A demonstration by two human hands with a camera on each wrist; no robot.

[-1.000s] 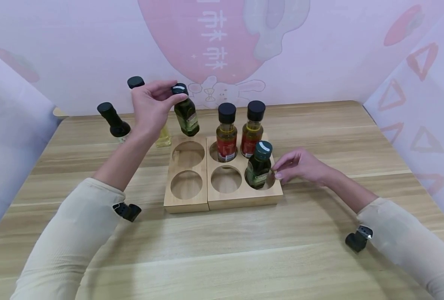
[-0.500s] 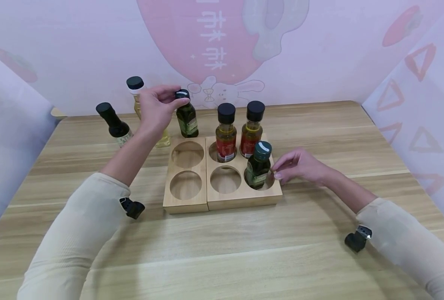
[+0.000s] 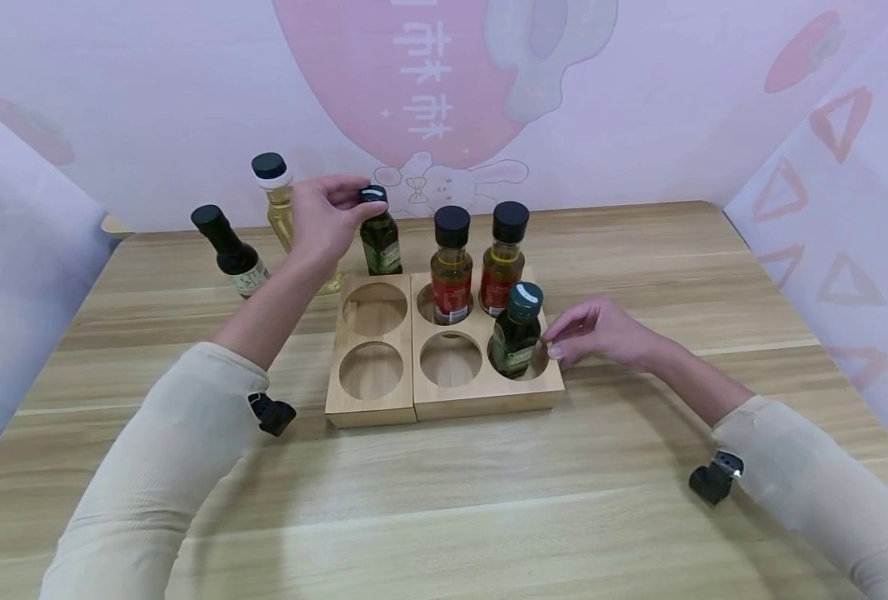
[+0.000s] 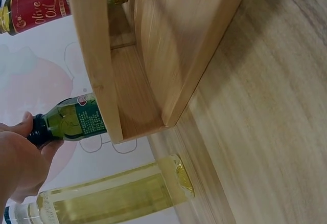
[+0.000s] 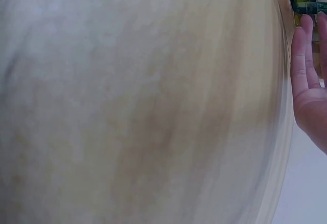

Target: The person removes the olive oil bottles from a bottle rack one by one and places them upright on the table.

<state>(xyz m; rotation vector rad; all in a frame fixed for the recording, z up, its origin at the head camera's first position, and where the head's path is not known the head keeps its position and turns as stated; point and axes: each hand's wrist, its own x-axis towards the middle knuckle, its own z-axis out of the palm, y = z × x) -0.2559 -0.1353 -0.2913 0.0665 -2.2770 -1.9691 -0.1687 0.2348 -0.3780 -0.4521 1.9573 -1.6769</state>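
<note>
"One green bottle (image 3: 381, 248), behind the wooden rack (image 3: 489, 404). Who's got it?"
"The left hand (image 3: 326, 218). Fingers pinch the cap (image 3: 372, 193), maybe to keep it upright."
"And the right hand (image 3: 600, 332)?"
"Fingers touching the rack, maybe steadying it. Can't tell if they pinch."
"Other bottles?"
"One other green bottle (image 3: 515, 343), two olive oils (image 3: 452, 287) (image 3: 501, 279), one tall yellow oil (image 4: 117, 198), one dark bottle (image 3: 237, 260)."

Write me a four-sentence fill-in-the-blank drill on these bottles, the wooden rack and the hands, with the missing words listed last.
1. The bottle held by the left hand has glass coloured ____.
2. The wooden rack has six round holes, of which ____ contain no bottle.
3. The black-capped bottle in the rack's back right hole has a label coloured ____.
4. The bottle nearest the right hand is in the rack's ____ row.

Missing words: green; three; red; front.
</note>
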